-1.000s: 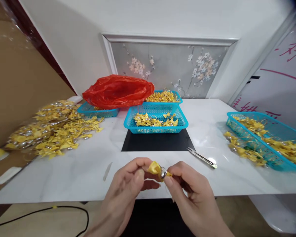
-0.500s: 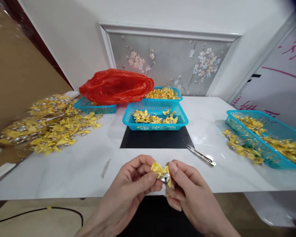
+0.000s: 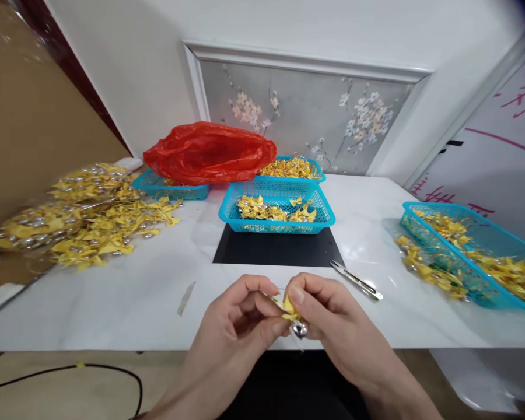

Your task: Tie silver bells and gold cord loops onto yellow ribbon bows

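Note:
Above the table's front edge, a yellow ribbon bow [image 3: 290, 309] with a silver bell [image 3: 299, 329] hanging under it is held between both hands. My right hand [image 3: 332, 318] pinches the bow from the right, thumb on the ribbon. My left hand [image 3: 245, 326] has its fingers curled, thumb and fingertips at the bow's left side. A thin strand shows near the left fingertips. Beyond the hands, a blue basket [image 3: 276, 226] with yellow bows and bells stands at the rear part of a black mat [image 3: 271, 248]. Small metal snips [image 3: 357, 281] lie right of the mat.
Yellow bows with bells are heaped [image 3: 100, 230] at the left. A red plastic bag [image 3: 210, 154] lies over a blue basket [image 3: 192, 192] at the back. Another basket [image 3: 468, 251] with bows stands at the right, loose bows [image 3: 429, 271] beside it. A grey scrap [image 3: 186, 298] lies left of centre.
The bow has turned, and its bell now hangs lower and slightly further right. My right hand has shifted left over the ribbon; my left fingers have changed their hold.

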The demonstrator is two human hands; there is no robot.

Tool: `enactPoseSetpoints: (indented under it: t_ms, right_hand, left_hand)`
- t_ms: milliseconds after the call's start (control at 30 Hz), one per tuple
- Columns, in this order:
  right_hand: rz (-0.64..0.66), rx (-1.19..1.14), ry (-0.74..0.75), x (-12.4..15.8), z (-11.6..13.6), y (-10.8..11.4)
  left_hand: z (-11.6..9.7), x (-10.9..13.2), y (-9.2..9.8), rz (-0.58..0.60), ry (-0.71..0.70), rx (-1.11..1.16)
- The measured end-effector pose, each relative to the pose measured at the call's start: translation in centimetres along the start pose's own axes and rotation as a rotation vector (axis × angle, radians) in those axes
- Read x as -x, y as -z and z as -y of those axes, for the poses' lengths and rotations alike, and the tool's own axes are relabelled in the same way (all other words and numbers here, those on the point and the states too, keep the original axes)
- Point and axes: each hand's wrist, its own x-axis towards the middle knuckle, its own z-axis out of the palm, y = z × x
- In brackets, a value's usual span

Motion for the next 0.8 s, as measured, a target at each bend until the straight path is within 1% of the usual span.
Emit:
enactPoseSetpoints:
  t_ms: [67,100,133,167,233,300,333,367,400,467,533,600,700,800]
  right_hand:
    - [-0.005,-0.256,-0.085,-0.2,-0.6,-0.2]
    - [-0.010,-0.335,-0.119,-0.3,-0.8,-0.3]
    - [-0.015,-0.367,-0.138,-0.3,-0.9,-0.3]
    - [-0.022,-0.347,-0.132,-0.3,-0.9,-0.4]
    - [-0.056,-0.187,-0.068,-0.3,-0.6,-0.4]
    - [-0.093,0.017,0.002,-0.2,-0.1,-0.5]
    - [-0.100,0.091,0.014,-0.2,0.2,-0.5]
    - [-0.092,0.136,0.011,-0.2,0.4,-0.5]
    - [-0.077,0.160,0.001,-0.2,0.6,-0.6]
    - [-0.052,0.182,-0.006,-0.3,0.6,-0.6]
    - [-0.055,0.172,0.002,-0.4,0.2,-0.6]
    - [-0.082,0.112,0.008,-0.3,-0.5,-0.4]
    - [-0.116,0.029,0.033,0.2,-1.3,0.2]
    - [-0.139,0.096,0.065,0.8,-1.4,0.7]
  left_hand:
    - [0.1,0.1,-0.2,-0.034,-0.037,0.014]
    - [0.1,0.1,-0.3,-0.055,-0.043,0.031]
    - [0.2,0.2,-0.4,-0.076,-0.044,0.049]
    - [0.2,0.2,-0.4,-0.094,-0.038,0.060]
    - [0.1,0.3,-0.2,-0.081,-0.010,0.073]
    - [0.1,0.3,0.3,-0.003,0.006,0.102]
    - [0.0,0.2,0.5,0.043,0.014,0.122]
    - [0.0,0.1,0.7,0.075,0.026,0.133]
    - [0.0,-0.1,0.8,0.081,0.040,0.131]
    - [0.0,-0.4,0.8,0.047,0.069,0.090]
    - [0.0,-0.7,0.6,0.008,0.076,0.049]
    - [0.1,-0.7,0.4,-0.004,0.065,0.039]
    - [0.2,-0.6,0.5,-0.067,0.056,0.039]
    - [0.4,-0.5,0.8,-0.124,0.030,0.015]
